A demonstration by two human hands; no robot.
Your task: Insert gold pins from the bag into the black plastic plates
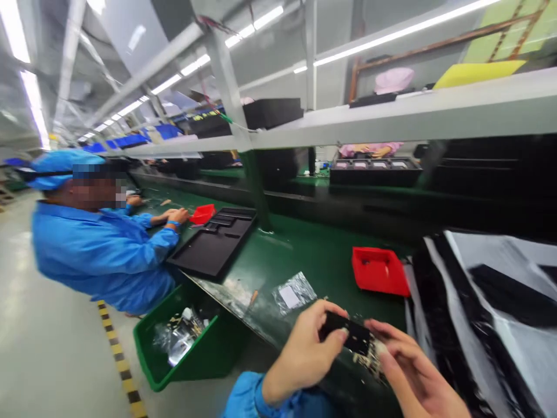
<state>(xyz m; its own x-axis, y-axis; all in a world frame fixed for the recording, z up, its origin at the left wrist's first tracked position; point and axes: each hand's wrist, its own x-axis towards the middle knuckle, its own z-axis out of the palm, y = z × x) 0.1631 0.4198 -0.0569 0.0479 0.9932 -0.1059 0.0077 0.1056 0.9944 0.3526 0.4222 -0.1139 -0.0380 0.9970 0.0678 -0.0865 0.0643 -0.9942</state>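
Observation:
My left hand point(307, 348) pinches a flat black rectangular part point(350, 334) between thumb and fingers, above the bench edge. At the part's right end is my right hand point(413, 366), its thumb and fingers bent closed; what is between them is hidden. Small beige pieces point(369, 360) show just below the part, close to the right fingertips. Left of my hands, a clear plastic bag with a white label point(293, 294) lies on the green bench point(322, 244). Beyond the right hand stands a red tray point(379, 271) with a few small items inside.
Black parts in white wrapping point(491, 302) are stacked at the right. A black compartment tray point(213, 247) lies to the left, near a co-worker in blue point(104, 249). Below the bench edge stands a green bin point(187, 348) holding scraps. A post point(255, 191) rises from the bench.

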